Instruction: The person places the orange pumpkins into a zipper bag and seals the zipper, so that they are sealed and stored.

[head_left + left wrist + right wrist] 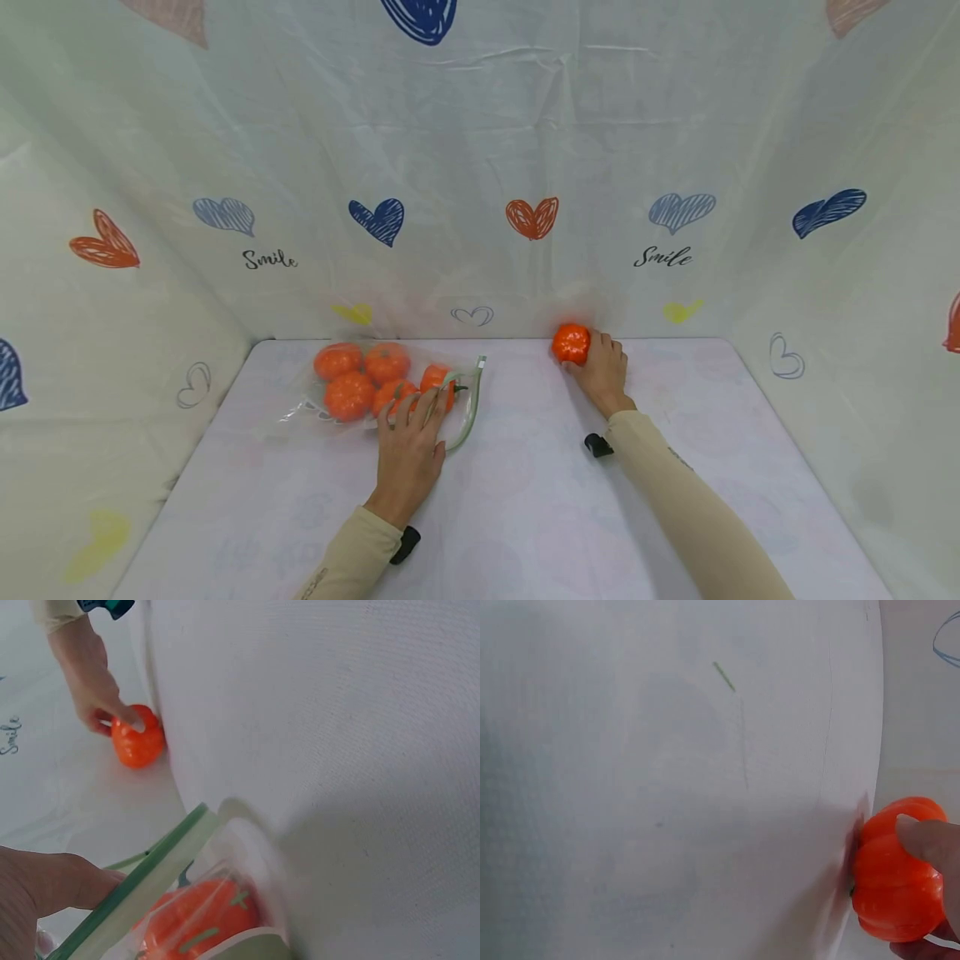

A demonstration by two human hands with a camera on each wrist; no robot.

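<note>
In the head view, a clear zip bag (468,425) with a green strip at its mouth lies on the left half of the table. Several orange-red ribbed pumpkins (349,396) are inside it. My left hand (408,450) holds the bag near its open mouth, fingers over the plastic. The left wrist view shows its thumb (82,881) at the green strip, with one pumpkin (199,919) just inside. By the back wall, my right hand (603,375) grips another pumpkin (896,874) from the side, thumb on its ribbed skin.
A white cloth covers the table (525,508). White sheeting printed with hearts forms the back wall (465,150) and both sides. Black straps show at both wrists.
</note>
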